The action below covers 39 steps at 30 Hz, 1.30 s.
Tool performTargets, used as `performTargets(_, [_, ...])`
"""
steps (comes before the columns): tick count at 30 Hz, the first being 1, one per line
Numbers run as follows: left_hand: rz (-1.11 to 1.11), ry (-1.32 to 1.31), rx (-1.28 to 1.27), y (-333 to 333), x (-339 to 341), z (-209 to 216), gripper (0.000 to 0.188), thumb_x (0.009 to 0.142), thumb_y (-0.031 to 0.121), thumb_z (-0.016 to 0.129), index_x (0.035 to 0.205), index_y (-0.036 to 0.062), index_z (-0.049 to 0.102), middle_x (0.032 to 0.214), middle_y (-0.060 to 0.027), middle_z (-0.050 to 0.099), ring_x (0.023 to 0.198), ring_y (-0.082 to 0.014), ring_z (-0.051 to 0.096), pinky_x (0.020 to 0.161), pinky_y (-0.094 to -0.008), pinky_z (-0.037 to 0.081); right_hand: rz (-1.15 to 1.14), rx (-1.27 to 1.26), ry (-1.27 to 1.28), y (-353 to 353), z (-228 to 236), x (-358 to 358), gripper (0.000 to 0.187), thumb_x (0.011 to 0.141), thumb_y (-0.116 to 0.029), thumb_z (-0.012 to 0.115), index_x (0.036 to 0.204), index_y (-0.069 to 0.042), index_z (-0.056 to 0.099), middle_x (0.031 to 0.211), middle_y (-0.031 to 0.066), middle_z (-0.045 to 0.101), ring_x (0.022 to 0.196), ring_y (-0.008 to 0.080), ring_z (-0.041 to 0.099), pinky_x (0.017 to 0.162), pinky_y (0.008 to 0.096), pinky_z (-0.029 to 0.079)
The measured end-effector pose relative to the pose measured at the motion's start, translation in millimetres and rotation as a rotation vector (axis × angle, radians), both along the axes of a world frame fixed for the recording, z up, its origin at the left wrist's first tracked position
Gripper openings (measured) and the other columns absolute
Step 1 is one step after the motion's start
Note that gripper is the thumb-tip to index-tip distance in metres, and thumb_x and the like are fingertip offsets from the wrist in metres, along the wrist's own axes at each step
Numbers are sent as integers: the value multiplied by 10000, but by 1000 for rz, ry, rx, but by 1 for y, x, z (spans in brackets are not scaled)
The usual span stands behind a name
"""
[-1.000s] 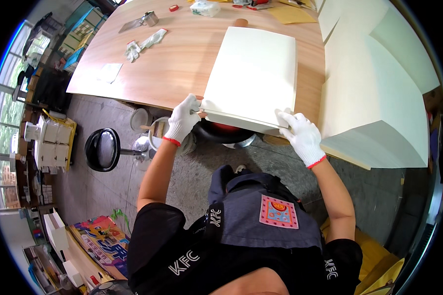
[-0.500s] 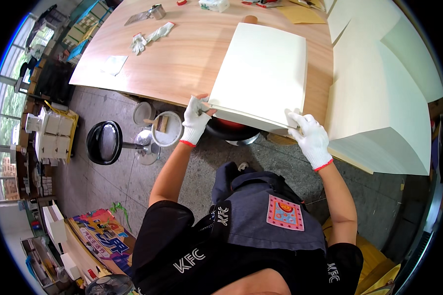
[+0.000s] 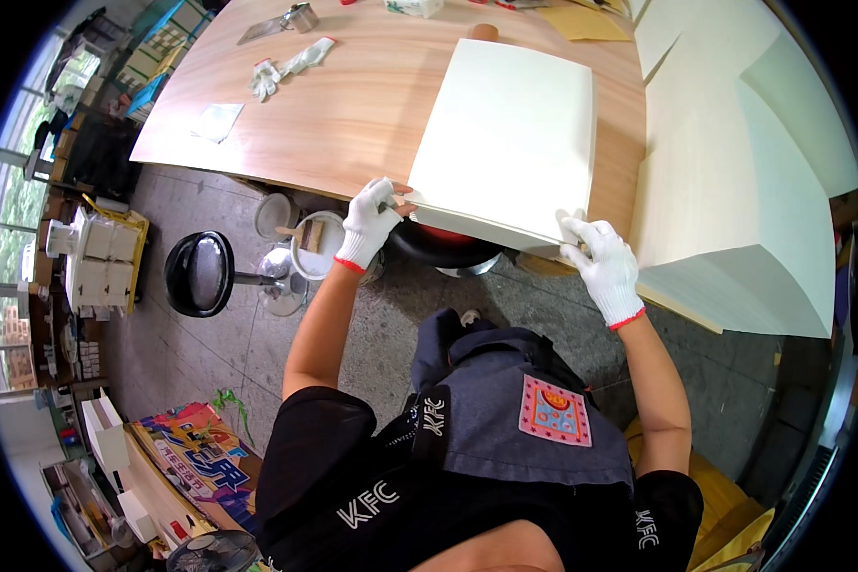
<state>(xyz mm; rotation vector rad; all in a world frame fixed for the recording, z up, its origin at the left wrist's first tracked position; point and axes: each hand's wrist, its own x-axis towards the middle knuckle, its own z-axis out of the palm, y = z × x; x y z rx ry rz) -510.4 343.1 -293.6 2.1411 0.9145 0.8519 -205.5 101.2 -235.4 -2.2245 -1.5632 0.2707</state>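
A flat stack of large white sheets (image 3: 505, 133) lies on the wooden table, its near edge reaching the table's front. Both my hands wear white knit gloves with red cuffs, and some left fingertips are bare. At the stack's near left corner, my left hand (image 3: 370, 224) is closed, thumb and fingers pinching the edge. My right hand (image 3: 602, 267) grips the near right corner, the thumb side on top and other fingers partly hidden at the edge. Beyond the far edge of the sheets sticks out a brown rounded end (image 3: 484, 32) of something mostly covered.
Tall white sheets (image 3: 734, 191) stand curved along the right. Spare gloves (image 3: 291, 69), a metal cup (image 3: 302, 17) and a brown envelope (image 3: 582, 25) lie on the table (image 3: 353, 114). Below are a black stool (image 3: 200, 275) and a white bucket (image 3: 318, 246) with a brush across it.
My left hand has shifted slightly left and up along the corner, its wrist turning. My right hand stays at its corner. The stack lies nearly as before.
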Motion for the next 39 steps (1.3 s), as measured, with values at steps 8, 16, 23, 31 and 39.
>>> performTargets(8, [3,72,-75,7,0,9,257,722,78,892,873,18,693,778,-54,624,625,-146,563,612,-282,469,24,64,29,-2,-14,2,315,896,-312,717,1210,-289,720,906,53,606,777,265,642,708,416,523])
performTargets(16, [-24,105,-37,8,1,15,251,725,71,888,885,12,704,773,-69,629,631,-148,582,618,-291,479,21,72,32,-4,-10,1,304,905,-318,714,1207,-288,733,905,60,625,788,274,664,716,406,535])
performTargets(23, [14,177,-91,7,-1,20,253,758,99,874,970,34,753,754,-72,610,626,-133,580,624,-284,470,32,115,70,-3,-6,-2,290,907,-299,715,1195,-276,743,893,50,642,773,251,670,702,380,546])
performTargets(31, [6,162,-84,11,-2,13,252,757,107,882,970,44,762,734,-62,623,615,-117,538,609,-275,455,50,226,-23,-4,-19,-1,274,895,-277,722,1166,-306,748,856,12,629,702,230,660,619,373,550])
performTargets(39, [-5,148,-53,15,-4,8,239,749,91,886,947,42,762,706,-58,612,600,-113,529,596,-272,450,52,280,-55,-3,-23,-2,280,867,-226,732,1137,-298,749,836,13,619,688,244,658,586,387,547])
